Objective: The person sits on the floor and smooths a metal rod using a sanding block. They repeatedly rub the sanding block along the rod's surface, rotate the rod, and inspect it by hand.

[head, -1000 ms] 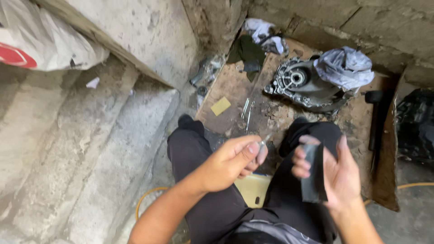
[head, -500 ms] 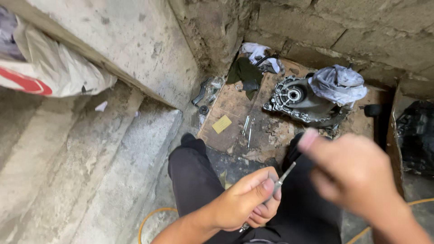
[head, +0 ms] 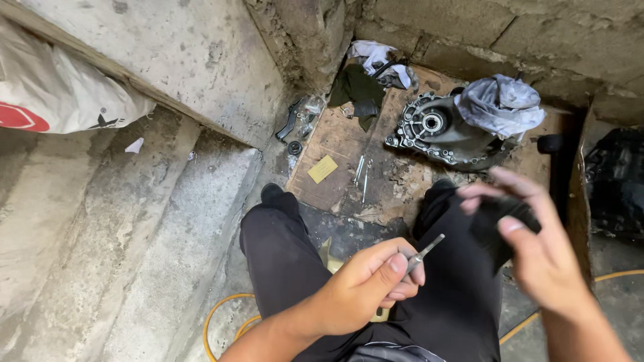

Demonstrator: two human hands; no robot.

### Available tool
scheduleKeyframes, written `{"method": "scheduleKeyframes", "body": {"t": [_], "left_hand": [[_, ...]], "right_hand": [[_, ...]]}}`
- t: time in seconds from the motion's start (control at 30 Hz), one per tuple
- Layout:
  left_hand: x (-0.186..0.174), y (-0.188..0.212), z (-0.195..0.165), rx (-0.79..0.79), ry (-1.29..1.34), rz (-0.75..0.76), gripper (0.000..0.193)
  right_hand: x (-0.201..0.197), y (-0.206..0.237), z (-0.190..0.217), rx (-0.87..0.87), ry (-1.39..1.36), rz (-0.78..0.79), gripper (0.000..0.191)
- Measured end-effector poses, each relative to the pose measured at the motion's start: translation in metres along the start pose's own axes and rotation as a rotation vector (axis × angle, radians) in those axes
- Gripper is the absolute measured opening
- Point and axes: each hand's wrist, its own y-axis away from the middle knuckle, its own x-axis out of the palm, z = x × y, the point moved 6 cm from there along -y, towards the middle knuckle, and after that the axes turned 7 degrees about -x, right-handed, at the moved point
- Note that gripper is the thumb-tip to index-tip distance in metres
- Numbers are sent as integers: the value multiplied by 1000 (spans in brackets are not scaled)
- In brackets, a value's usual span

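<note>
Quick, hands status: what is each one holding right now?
Left hand: closed, fingers pinching a thin metal tool.
Right hand: fingers curled around a dark object, blurred; its kind cannot be told.

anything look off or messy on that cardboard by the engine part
Yes. The metal casing lies on stained, torn cardboard with a crumpled grey rag draped over it. Loose bolts and a yellow scrap lie scattered beside it.

a metal gear housing (head: 439, 137) under a grey rag (head: 500, 104) lies on stained cardboard (head: 335, 144).
</note>
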Motion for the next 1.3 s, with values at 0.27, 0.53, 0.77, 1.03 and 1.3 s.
{"method": "scheduleKeyframes", "body": {"t": [0.27, 0.53, 0.77, 1.03, 1.3], "left_hand": [[-5, 1, -22, 255, -567, -410, 36], [-16, -17, -8, 298, -435, -498, 18], [-12, -24, 12, 223, -74, -349, 17], [-21, -18, 19, 412, 21, -573, 19], [-41, -50, 38, 209, 257, -514, 17]], "right_hand": [[44, 40, -17, 110, -760, -91, 20], [50, 51, -18, 65, -475, -128, 19], [57, 53, -13, 190, -730, 5, 21], [49, 66, -24, 177, -392, -159, 12], [45, 55, -52, 101, -561, -101, 12]]}}
